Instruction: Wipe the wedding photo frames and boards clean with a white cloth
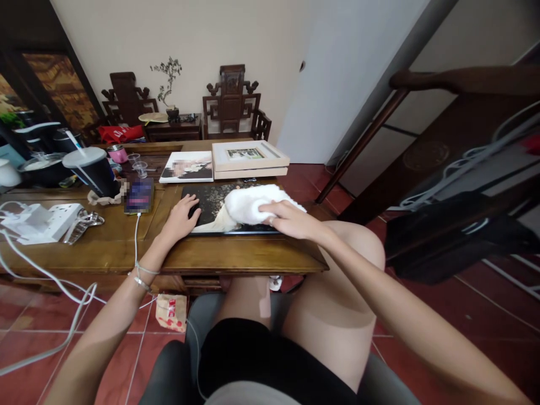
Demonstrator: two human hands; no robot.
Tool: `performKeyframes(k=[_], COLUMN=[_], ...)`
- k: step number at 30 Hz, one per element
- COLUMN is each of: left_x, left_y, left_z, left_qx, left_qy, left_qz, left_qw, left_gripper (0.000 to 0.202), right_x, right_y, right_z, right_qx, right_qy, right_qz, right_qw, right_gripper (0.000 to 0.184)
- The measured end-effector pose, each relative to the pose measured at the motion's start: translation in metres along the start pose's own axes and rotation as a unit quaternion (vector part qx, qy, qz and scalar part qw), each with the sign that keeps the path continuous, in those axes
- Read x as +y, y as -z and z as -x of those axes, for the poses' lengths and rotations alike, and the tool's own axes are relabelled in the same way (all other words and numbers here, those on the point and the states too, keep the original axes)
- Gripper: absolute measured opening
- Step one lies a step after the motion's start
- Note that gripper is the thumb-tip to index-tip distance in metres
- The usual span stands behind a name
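Observation:
A dark picture panel (208, 209) lies flat on the wooden table (236, 256) in front of me. My left hand (182, 216) rests on its left edge, fingers spread and lying flat. My right hand (291, 218) presses a white cloth (253, 203) onto the panel's right half, fingers curled over the cloth. The cloth covers part of the picture.
Behind the panel lie a printed photo (188, 166) and stacked light wooden frames (250, 158). To the left are a phone (139, 196) on a cable, a dark cup with a straw (95, 170) and a white power strip (44, 220). A stair rail (422, 107) stands right.

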State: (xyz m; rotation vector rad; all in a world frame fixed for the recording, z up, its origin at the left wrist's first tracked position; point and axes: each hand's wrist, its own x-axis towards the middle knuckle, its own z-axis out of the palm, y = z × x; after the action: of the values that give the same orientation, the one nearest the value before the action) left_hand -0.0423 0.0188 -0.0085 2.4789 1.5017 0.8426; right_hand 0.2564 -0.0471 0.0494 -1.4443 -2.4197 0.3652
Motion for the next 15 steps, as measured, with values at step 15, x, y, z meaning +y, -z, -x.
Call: performKeyframes(k=[15], left_x=[0.005], left_y=[0.006], left_z=[-0.001], left_qx=[0.017], left_qy=[0.006], left_qz=[0.014], left_qw=[1.000], left_gripper=[0.040], right_x=[-0.076], right_y=[-0.016], right_z=[-0.151], right_qx=[0.018], right_qy=[0.020], right_qz=[-0.067], right_qw=[0.997], right_gripper=[0.038])
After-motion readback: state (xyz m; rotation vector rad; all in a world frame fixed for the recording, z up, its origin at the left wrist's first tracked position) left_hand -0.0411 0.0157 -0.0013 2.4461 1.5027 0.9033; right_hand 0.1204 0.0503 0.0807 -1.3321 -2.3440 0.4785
